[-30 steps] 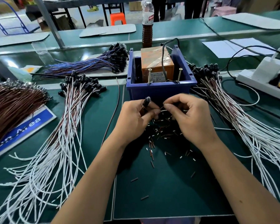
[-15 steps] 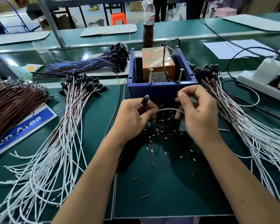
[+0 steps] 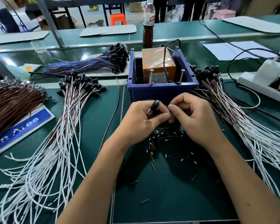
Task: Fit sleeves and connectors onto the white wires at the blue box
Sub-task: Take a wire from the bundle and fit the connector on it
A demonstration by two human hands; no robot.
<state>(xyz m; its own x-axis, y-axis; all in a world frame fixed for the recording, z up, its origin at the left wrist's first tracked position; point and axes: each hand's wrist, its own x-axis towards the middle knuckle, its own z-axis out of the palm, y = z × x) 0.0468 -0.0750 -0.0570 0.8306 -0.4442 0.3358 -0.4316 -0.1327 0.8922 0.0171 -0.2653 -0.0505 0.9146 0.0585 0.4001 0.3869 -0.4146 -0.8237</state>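
1. The black connector (image 3: 155, 106) was a small dark barrel with a rounded, glossy tip and thin leads running out of its lower end into the left hand (image 3: 141, 122).
2. It sat just in front of the blue box (image 3: 162, 92), above the middle of the green worktop (image 3: 168, 191), with the scattered sleeves (image 3: 162, 139) lying below the hands.
3. The left hand gripped the connector, thumb and curled fingers closed round its lower part.
4. The right hand (image 3: 193, 120) had its fingertips bunched together against the left thumb, pinching something too small to make out.
5. Half a second before, the right hand stood apart with a white wire arcing between the two hands; here it had closed back in and the fingertips met, the arc gone from view.
6. The left hand and connector had barely shifted.
7. The connector's long axis leaned, tip up and away toward the box, tilted slightly right, tail down toward the palm.
8. Bundles of white wires (image 3: 44, 167) fanned over the left side of the worktop, with more along the right edge (image 3: 257, 143).
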